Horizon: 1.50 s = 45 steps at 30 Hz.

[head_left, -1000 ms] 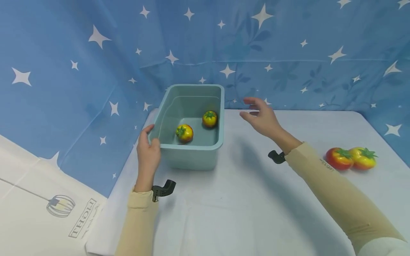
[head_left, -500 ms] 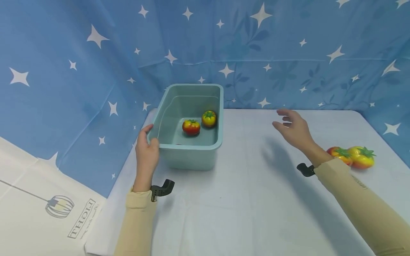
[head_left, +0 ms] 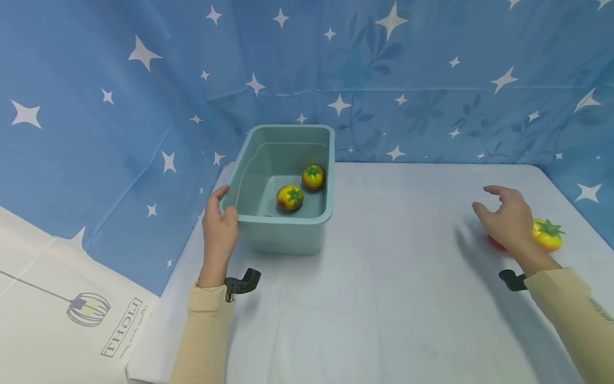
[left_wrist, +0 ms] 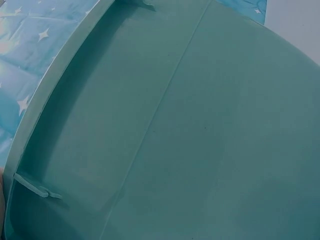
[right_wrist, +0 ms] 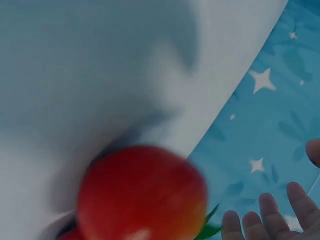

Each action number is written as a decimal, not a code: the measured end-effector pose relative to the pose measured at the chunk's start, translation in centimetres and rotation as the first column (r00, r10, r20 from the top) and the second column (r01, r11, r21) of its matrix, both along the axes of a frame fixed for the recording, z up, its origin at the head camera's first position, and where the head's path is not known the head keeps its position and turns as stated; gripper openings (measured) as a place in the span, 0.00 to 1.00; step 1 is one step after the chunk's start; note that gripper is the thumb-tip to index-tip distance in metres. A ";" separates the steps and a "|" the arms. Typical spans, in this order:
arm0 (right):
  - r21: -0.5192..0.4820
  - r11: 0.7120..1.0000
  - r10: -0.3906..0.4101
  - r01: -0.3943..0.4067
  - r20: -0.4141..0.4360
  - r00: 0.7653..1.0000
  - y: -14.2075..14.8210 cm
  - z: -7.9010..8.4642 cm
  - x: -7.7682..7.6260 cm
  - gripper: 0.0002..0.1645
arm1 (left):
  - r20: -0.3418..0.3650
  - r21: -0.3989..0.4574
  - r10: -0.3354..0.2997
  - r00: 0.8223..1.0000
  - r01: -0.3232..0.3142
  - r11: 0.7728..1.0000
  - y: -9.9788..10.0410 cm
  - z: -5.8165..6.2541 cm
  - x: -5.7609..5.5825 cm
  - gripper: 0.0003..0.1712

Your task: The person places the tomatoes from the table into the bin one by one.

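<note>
In the head view my left hand (head_left: pixel 220 229) grips the near left corner of a blue-green plastic bin (head_left: pixel 288 237), thumb and fingers over the rim. Inside lie two red-and-yellow tomatoes, a nearer tomato (head_left: pixel 290 198) and a farther tomato (head_left: pixel 313 177). A red sliver shows just behind the near rim. My right hand (head_left: pixel 509 218) hovers over two more tomatoes at the right, fingers spread from the thumb and holding nothing. It hides most of the redder tomato (head_left: pixel 497 244); the yellower tomato (head_left: pixel 548 236) shows beside it. The right wrist view has the red tomato (right_wrist: pixel 142 195) below the fingers (right_wrist: pixel 270 212).
A white cloth-covered table (head_left: pixel 379 288) carries everything. Behind it and to the left hangs a blue star-patterned curtain (head_left: pixel 364 69). A cream cloth with a lamp print (head_left: pixel 88 309) lies at the lower left. Bin wall (left_wrist: pixel 200 130) fills the left wrist view.
My right hand has moved from beside the bin rightward to the two tomatoes. The nearer tomato in the bin has rolled and turned. My left hand has stayed on the rim.
</note>
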State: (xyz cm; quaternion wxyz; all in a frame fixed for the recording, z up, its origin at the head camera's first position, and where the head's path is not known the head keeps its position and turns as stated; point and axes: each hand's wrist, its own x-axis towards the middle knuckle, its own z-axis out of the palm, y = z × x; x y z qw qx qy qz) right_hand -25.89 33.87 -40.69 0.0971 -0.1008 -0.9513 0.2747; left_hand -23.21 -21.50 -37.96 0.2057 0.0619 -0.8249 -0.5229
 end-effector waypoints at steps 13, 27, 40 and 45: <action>0.082 0.994 -0.077 0.065 0.151 0.985 5.0 -0.3 2.8 0.39 | 0.031 -0.022 0.020 0.999 -0.020 1.000 0.3 0.2 0.1 0.32; 0.089 0.995 -0.055 0.034 0.236 0.970 4.6 -2.0 3.9 0.53 | 0.015 -0.004 -0.001 1.000 0.001 1.000 0.5 0.2 0.2 0.32; 0.048 0.997 -0.061 0.052 0.227 0.972 3.9 -3.4 4.1 0.58 | 0.004 0.007 -0.005 1.000 0.005 1.000 0.3 0.1 0.3 0.32; 0.008 0.999 -0.032 0.031 0.238 0.971 3.7 -2.8 3.9 0.60 | 0.002 0.000 -0.008 1.000 0.008 1.000 0.3 0.1 0.2 0.32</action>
